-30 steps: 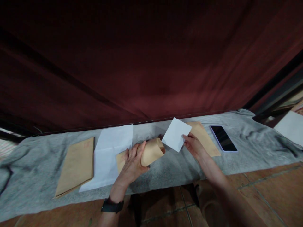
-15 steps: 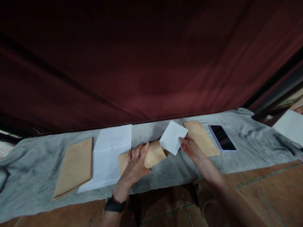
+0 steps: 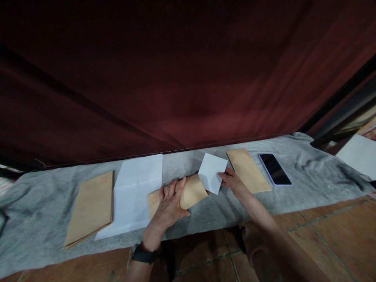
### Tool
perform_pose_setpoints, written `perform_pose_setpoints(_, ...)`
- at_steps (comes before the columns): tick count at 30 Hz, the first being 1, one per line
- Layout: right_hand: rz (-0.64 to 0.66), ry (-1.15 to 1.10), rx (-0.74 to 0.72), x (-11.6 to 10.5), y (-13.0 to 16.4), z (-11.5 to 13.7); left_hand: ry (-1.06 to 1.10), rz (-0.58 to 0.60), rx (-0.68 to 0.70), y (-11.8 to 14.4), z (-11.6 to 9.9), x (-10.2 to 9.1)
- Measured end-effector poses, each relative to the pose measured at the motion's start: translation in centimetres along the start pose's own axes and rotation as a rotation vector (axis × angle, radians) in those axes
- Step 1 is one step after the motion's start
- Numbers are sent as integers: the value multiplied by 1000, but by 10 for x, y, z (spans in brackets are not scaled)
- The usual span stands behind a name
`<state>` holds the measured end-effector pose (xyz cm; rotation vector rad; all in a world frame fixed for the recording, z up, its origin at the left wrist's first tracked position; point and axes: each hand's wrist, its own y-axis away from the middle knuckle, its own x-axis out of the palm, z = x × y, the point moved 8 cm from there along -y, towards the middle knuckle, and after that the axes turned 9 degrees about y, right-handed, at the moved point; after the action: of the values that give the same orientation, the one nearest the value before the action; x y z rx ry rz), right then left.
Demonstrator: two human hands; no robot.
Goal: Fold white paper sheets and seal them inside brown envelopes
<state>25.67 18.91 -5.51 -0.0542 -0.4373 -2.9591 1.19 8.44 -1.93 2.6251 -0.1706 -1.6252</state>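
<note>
My left hand (image 3: 170, 205) is wrapped over a brown paper envelope (image 3: 192, 192), its thumb and fingers gripping the long edges so that the envelope bows. The envelope's open end faces right. Between the thumb and fingers of my right hand (image 3: 233, 182) is a folded white sheet of paper (image 3: 212, 172), pinched at its right edge. The sheet's left side lies at the mouth of the envelope; I cannot tell how much of it is inside.
Left of my hands lie a large creased white paper (image 3: 136, 172) and a stack of brown envelopes (image 3: 89, 209). Another brown envelope (image 3: 248, 170) and a phone (image 3: 275, 169) lie to the right. All rest on a grey cloth (image 3: 311, 176) before a dark red curtain (image 3: 188, 78).
My right hand has moved slightly left with the folded sheet, bringing it closer against the envelope's mouth and turning it a little. My left hand keeps its grip.
</note>
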Motion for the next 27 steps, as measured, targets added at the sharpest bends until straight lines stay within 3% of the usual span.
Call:
perform_pose_setpoints(4, 42, 143, 12, -4, -1, 6, -5, 20, -21, 0, 1, 1)
perform_pose_setpoints(10, -30, 37, 28, -13, 2, 17, 8, 21, -34, 0, 4, 2)
perform_pose_setpoints(22, -72, -16, -47, 2, 5, 2, 54, 53, -59, -5, 11, 7)
perform_pose_setpoints(27, -176, -27, -135, 13, 5, -6, 72, 47, -58, -7, 15, 7)
